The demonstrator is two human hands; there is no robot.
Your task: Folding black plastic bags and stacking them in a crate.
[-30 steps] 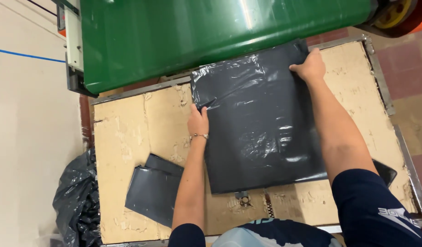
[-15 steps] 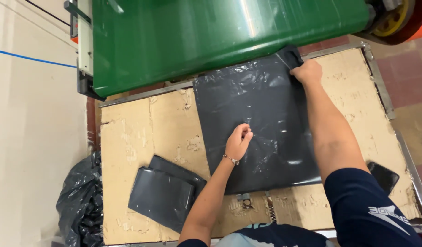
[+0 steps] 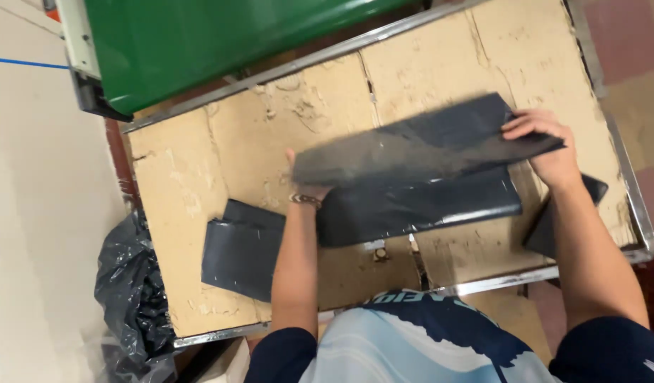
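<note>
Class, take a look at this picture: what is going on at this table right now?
A person stands at a worn tabletop with a metal edge, folding a dark plastic bag. The right hand grips the bag's far corner, and the left hand is tucked under the raised, blurred fold. Another already folded dark bag lies on the table to the left. A green bin sits beyond the table, and a black bin bag hangs beside it at the left.

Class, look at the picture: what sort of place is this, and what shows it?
Probably a waste or utility workspace: a large green bin, a filled black rubbish bag on the floor, and dark bin liners being folded on a cardboard-topped table.
</note>
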